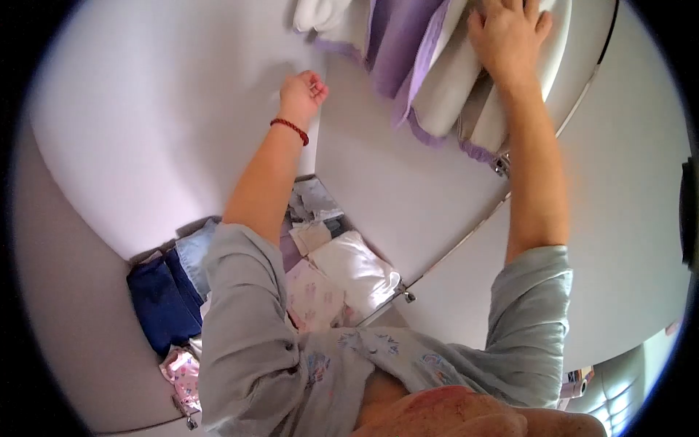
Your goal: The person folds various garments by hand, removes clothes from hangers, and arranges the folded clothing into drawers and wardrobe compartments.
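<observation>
a: container first. what do you record?

b: a pale wardrobe cabinet (131, 131), open toward the person, a metal hinge (409, 295) on its edge. clothing lies folded in the bottom of it.

a: contents, by position?

b: left group: a navy folded garment (160, 306), a light-blue folded garment (195, 247) just beside it, and a pink printed garment (182, 370) nearer the person. right group: a glossy white bundle (357, 266), a pale pink printed cloth (312, 293) touching it, and a grey cloth (317, 200) at the far end. the left forearm (266, 178) and its grey sleeve (244, 284) cover part of what lies between.

a: and the hanging fabric (404, 44)?

b: upper part of the cabinet, well apart from the folded clothes. pale folds, purple edging, one broad purple section; its top runs out of sight.

a: right hand (510, 36)?

b: raised, back of the hand showing, at the pale folds on the right. fingertips are hidden, so i cannot tell whether it grips or merely touches.

a: left hand (302, 95)?

b: raised before the pale wall, apart from the fabric. fingers curled in, closed; cannot tell whether anything sits inside. red braided bracelet (290, 132) at the wrist.
</observation>
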